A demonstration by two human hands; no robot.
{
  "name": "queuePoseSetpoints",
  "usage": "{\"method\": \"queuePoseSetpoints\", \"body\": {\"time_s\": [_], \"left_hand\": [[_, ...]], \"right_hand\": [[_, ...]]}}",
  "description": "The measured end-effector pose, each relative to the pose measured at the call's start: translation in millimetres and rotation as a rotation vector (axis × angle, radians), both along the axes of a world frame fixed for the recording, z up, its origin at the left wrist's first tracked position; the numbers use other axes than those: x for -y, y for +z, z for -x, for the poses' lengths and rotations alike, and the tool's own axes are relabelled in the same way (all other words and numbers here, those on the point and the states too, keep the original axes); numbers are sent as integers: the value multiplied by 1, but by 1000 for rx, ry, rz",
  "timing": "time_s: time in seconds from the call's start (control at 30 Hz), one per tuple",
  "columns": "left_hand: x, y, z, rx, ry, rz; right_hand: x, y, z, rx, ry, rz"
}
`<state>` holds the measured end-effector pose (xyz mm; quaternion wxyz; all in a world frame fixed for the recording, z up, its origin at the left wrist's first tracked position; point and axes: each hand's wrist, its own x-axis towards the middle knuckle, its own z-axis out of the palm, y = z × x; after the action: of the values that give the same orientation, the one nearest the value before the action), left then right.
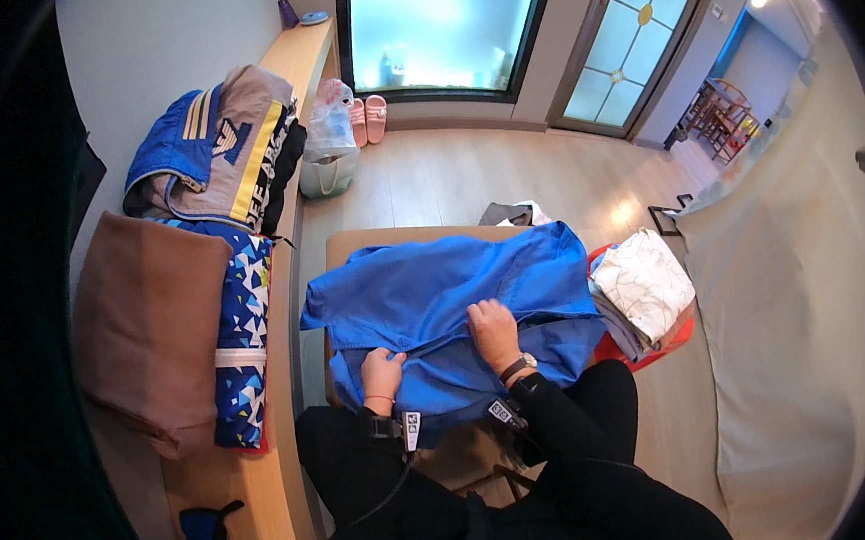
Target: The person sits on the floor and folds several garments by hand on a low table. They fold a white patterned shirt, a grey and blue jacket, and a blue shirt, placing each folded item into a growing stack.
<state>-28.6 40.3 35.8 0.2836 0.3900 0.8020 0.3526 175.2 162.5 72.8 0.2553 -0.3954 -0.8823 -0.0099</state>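
A blue cloth garment (433, 281) lies spread over a brown padded seat (415, 234), a long front opening running across it. At the near left part of that opening, my left hand (382, 375) pinches the garment's edge between thumb and fingers. Further right along the same opening, my right hand (494, 333) rests on the cloth with curled fingers. Its fingertips are blurred and partly hidden, so whether they grip the fabric is unclear. The garment's near side hangs toward my knees.
On the wooden ledge (282, 401) at left sit a folded brown cloth (154, 319), a patterned blue bundle (245, 328) and a grey-and-blue jacket (242, 133). Folded clothes (643, 274) are stacked at right on something red. A bag (328, 173) and pink slippers (375, 120) stand beyond.
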Motion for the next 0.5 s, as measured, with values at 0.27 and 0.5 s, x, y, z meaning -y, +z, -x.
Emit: {"method": "queuePoseSetpoints", "body": {"time_s": [0.27, 0.5], "left_hand": [[-4, 33, -61, -849, 70, -283], [-9, -5, -97, -457, -447, -208]], "right_hand": [[24, -22, -24, -282, 342, 255], [9, -23, -28, -20, 288, 198]]}}
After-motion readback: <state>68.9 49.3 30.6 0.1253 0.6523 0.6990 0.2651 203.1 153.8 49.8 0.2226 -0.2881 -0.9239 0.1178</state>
